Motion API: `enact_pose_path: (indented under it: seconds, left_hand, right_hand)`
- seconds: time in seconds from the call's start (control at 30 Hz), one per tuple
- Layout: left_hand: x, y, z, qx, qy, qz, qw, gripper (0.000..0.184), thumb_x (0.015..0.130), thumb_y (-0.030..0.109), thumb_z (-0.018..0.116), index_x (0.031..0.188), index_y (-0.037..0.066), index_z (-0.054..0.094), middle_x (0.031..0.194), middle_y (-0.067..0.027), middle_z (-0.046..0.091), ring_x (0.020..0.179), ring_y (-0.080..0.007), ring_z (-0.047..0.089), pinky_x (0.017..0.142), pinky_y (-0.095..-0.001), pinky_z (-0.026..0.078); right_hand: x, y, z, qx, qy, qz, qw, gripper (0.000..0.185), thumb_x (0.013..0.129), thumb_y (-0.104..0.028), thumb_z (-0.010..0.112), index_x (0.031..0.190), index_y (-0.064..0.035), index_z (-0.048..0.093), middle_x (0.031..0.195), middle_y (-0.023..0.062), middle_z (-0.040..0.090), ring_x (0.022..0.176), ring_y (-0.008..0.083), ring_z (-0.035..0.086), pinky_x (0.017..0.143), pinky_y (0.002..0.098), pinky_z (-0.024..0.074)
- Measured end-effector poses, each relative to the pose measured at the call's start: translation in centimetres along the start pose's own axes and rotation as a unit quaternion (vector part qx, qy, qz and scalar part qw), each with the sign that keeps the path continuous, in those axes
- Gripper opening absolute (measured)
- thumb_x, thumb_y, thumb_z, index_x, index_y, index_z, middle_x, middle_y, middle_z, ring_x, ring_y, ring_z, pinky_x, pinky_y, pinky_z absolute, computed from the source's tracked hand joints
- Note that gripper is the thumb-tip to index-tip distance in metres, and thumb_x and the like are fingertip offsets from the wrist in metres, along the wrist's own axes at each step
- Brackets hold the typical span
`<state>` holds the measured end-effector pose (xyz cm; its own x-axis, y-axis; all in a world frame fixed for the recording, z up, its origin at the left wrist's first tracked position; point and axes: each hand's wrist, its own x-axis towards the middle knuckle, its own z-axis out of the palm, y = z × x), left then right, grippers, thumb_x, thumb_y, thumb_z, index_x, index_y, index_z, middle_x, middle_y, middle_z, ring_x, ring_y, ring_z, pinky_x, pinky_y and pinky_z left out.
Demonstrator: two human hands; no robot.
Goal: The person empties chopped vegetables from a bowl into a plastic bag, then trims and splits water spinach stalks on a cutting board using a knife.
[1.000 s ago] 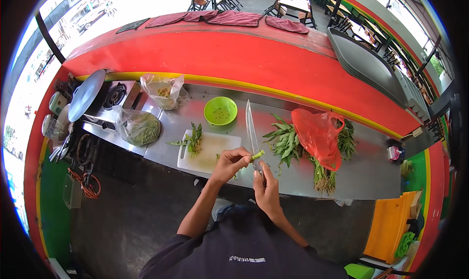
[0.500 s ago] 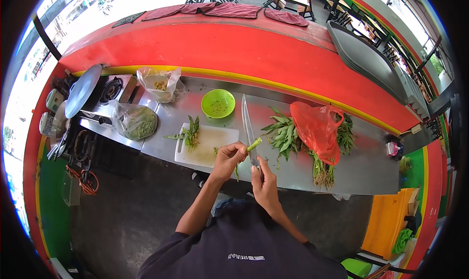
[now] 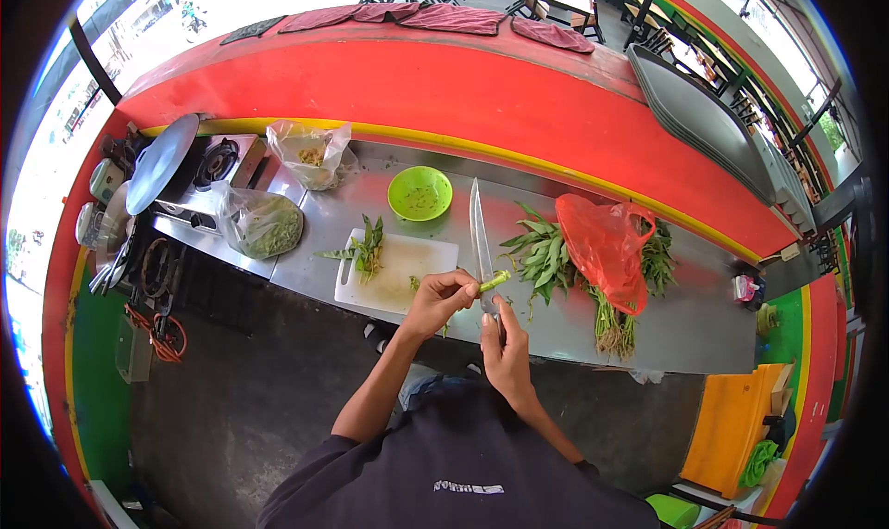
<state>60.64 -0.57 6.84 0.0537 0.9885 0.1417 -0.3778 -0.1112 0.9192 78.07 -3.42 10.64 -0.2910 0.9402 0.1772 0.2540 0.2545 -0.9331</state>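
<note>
My left hand (image 3: 439, 301) is closed on a short green stem (image 3: 495, 280), which points out to the right from its fingertips. My right hand (image 3: 506, 351) grips the handle of a long knife (image 3: 479, 228), its blade upright and crossing the stem. To the left, leafy greens (image 3: 369, 249) lie on a white cutting board (image 3: 431, 256). Beyond the board is a green bowl (image 3: 419, 193) with small bits inside. Right of the knife lie leafy bunches (image 3: 540, 251) with rooted stems (image 3: 614, 330), partly hidden under a red plastic bag (image 3: 600, 251).
Two clear plastic bags (image 3: 269, 230) with food stand at the left, near a gas stove (image 3: 217, 163) and a large lid (image 3: 164, 163). Behind the steel counter (image 3: 685, 316) runs a red ledge (image 3: 389, 75) with cloths and stacked grey trays (image 3: 699, 122).
The stem has tilted slightly against the blade, and both hands have shifted only a little. The whole view has moved slightly.
</note>
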Motion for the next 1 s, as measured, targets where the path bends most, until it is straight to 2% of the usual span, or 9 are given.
enact_pose_path:
  seconds: [0.17, 0.47, 0.7, 1.0]
  left_hand:
    - [-0.4, -0.3, 0.8, -0.011, 0.047, -0.009, 0.999, 0.015, 0.101, 0.013, 0.063, 0.099, 0.0, 0.069, 0.082, -0.002, 0.06, 0.073, -0.0089, 0.052, 0.068, -0.026, 0.043]
    - [-1.1, 0.3, -0.3, -0.009, -0.013, -0.013, 1.0, 0.015, 0.099, 0.015, 0.067, 0.095, 0.0, 0.07, 0.089, -0.0011, 0.059, 0.076, -0.0081, 0.05, 0.068, -0.0254, 0.042]
    - [-1.0, -0.6, 0.3, -0.015, 0.017, 0.009, 1.0, 0.012, 0.098, 0.011, 0.068, 0.099, 0.0, 0.071, 0.089, 0.0006, 0.063, 0.076, -0.0071, 0.051, 0.07, -0.0244, 0.044]
    - [-0.8, -0.9, 1.2, 0.011, 0.022, -0.007, 1.0, 0.015, 0.099, 0.014, 0.067, 0.101, -0.001, 0.071, 0.089, 0.0011, 0.063, 0.079, -0.0063, 0.053, 0.072, -0.0237, 0.046]
  right_hand:
    - [0.0, 0.4, 0.0, 0.0, 0.009, 0.006, 1.0, 0.039, 0.104, -0.016, 0.054, 0.136, 0.0051, 0.051, 0.065, -0.0004, 0.05, 0.055, 0.0054, 0.046, 0.05, 0.0253, 0.0374]
    - [-0.3, -0.3, 0.3, 0.033, -0.007, 0.022, 0.999, 0.041, 0.104, -0.016, 0.053, 0.138, 0.0056, 0.049, 0.065, 0.0004, 0.05, 0.055, 0.0061, 0.047, 0.051, 0.0257, 0.0387]
    - [-0.1, -0.3, 0.3, 0.008, -0.001, 0.022, 1.0, 0.043, 0.104, -0.019, 0.052, 0.138, 0.0068, 0.049, 0.065, -0.0001, 0.05, 0.055, 0.0065, 0.047, 0.051, 0.0254, 0.0381]
    - [-0.4, 0.4, 0.1, 0.052, 0.021, 0.035, 0.998, 0.043, 0.105, -0.018, 0.051, 0.14, 0.0065, 0.047, 0.067, 0.0, 0.05, 0.056, 0.0059, 0.046, 0.05, 0.0243, 0.0379]
